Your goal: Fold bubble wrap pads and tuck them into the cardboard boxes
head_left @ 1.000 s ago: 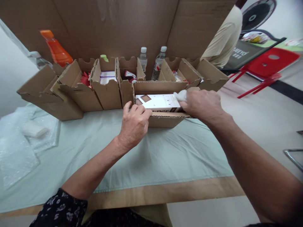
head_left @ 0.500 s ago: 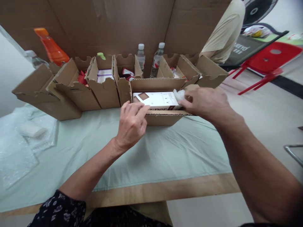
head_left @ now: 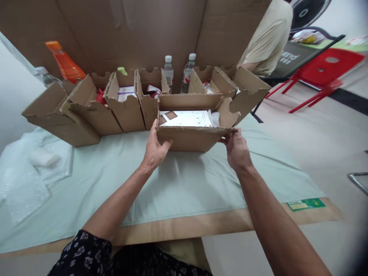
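In front of me an open cardboard box stands on the green cloth, its long side facing me. Inside lies a white carton with a brown square on it, and crumpled clear plastic wrap fills the right end. My left hand grips the box's left front corner, thumb on the front wall and fingers round the side. At the right front corner my right hand pinches the rim of the cardboard box, its fingertips partly hidden.
A row of cardboard bins runs behind the box, with water bottles and an orange bottle at the back. Bubble wrap lies at left. A person sits behind at right, near a red chair.
My right hand has left the plastic wrap inside the box and moved down to its right front corner. My left hand has slid from the front rim to the left corner.
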`<state>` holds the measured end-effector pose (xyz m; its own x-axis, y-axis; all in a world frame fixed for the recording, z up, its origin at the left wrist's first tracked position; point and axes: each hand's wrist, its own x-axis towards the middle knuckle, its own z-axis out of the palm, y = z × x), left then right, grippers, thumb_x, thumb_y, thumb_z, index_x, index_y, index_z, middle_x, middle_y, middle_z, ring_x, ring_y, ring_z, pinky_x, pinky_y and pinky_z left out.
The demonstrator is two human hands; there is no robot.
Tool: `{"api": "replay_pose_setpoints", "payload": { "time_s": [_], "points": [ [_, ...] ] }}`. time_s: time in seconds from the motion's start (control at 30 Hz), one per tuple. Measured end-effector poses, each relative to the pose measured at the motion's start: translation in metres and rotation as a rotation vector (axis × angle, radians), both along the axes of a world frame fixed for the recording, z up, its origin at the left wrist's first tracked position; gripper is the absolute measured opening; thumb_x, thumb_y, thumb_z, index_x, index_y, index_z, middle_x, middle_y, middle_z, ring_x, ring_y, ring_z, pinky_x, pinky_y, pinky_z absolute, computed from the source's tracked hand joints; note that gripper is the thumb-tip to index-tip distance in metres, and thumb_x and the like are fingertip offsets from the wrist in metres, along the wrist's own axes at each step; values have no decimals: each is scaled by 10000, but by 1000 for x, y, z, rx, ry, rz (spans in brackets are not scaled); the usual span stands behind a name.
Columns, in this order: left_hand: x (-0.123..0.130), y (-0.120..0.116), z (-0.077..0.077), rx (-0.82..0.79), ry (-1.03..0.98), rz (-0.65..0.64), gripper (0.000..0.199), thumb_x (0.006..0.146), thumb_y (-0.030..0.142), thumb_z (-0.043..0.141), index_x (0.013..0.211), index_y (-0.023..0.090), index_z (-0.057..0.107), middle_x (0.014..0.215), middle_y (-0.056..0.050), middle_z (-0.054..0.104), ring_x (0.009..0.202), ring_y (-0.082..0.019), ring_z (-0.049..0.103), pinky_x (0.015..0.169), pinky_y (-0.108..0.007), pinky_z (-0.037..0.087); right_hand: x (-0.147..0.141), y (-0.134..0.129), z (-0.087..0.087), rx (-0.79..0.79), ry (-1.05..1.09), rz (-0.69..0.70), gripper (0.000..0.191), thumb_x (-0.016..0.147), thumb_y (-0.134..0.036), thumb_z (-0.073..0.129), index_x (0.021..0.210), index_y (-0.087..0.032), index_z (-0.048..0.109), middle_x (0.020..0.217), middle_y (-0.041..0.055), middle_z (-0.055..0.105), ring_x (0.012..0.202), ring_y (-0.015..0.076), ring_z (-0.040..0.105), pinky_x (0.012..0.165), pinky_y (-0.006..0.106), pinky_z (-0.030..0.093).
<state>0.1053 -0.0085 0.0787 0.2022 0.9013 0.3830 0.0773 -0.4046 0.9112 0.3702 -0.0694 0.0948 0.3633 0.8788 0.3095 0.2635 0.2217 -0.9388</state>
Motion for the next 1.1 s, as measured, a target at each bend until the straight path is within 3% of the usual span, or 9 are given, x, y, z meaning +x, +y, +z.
{"api": "replay_pose_setpoints", "payload": {
  "time_s": [0.1, 0.23, 0.37, 0.53, 0.67, 0.77, 0.87, 0.97, 1.1],
  "points": [
    [-18, -36, 8, -33, -22, 45, 770, 934, 274, 649, 1631, 301, 323, 1677, -97, 417, 1526, -291, 436, 1254, -503, 404, -15, -32, 2, 77, -80, 88, 677, 940, -811, 399, 1229, -255, 656, 1275, 104, 716, 1162, 283, 684, 910, 434, 589],
    [-74, -101, 11, -84, 12, 203, 765, 931, 304, 700, 1620, 290, 368, 1600, -113, 513, 1408, -294, 562, 1215, -502, 450, -59, -68, 9, 34, -247, 224, 662, 852, -743, 675, 1276, -235, 671, 1305, 123, 701, 1112, 296, 686, 927, 449, 589],
    [-118, -118, 20, -17, -15, 423, 727, 876, 259, 754, 1545, 266, 469, 1519, -110, 581, 1374, -281, 583, 1186, -439, 475, -115, -55, 25, 56, -267, 300, 470, 943, -567, 643, 1284, -245, 669, 1265, 106, 712, 1073, 272, 673, 899, 436, 590],
    [-95, -105, 35, 106, -74, 410, 679, 833, 234, 736, 1474, 223, 511, 1419, -119, 629, 1273, -283, 636, 1149, -467, 505, -113, -45, 43, 154, -258, 89, 364, 948, -489, 615, 1196, -229, 669, 1177, 82, 725, 992, 251, 664, 854, 422, 565],
    [-72, -136, 26, 44, -1, 224, 762, 859, 238, 716, 1565, 251, 430, 1554, -135, 546, 1341, -301, 599, 1191, -503, 471, -86, -101, 28, 92, -333, -179, 297, 960, -470, 645, 1100, -211, 682, 1053, 75, 733, 1003, 268, 670, 922, 465, 539],
    [-80, -152, 13, -54, 1, 226, 700, 857, 214, 689, 1524, 256, 478, 1508, -121, 592, 1294, -293, 624, 1126, -482, 529, -87, -144, 3, 106, -438, -144, 257, 969, -421, 644, 1108, -208, 682, 1040, 83, 732, 982, 267, 688, 907, 455, 559],
    [-93, -135, 6, -107, -14, 207, 580, 803, 160, 649, 1377, 223, 587, 1301, -88, 702, 1135, -258, 680, 1005, -421, 583, -104, -166, -20, 211, -555, -141, 318, 942, -355, 679, 1230, -227, 641, 1107, 96, 713, 1014, 281, 688, 918, 476, 585],
    [-94, -94, 6, -62, -33, 125, 495, 726, 142, 621, 1219, 183, 644, 1134, -68, 734, 1034, -236, 695, 956, -392, 581, -117, -177, -38, 246, -635, -211, 483, 924, -356, 704, 1380, -266, 573, 1282, 144, 661, 1182, 343, 657, 982, 559, 583],
    [-74, -47, 1, -38, -54, 9, 567, 720, 163, 613, 1287, 175, 619, 1240, -106, 720, 1131, -259, 685, 1026, -440, 546, -105, -184, -56, 178, -660, -200, 648, 914, -391, 720, 1509, -292, 483, 1451, 173, 570, 1317, 389, 602, 1044, 638, 552]
  ]
}}
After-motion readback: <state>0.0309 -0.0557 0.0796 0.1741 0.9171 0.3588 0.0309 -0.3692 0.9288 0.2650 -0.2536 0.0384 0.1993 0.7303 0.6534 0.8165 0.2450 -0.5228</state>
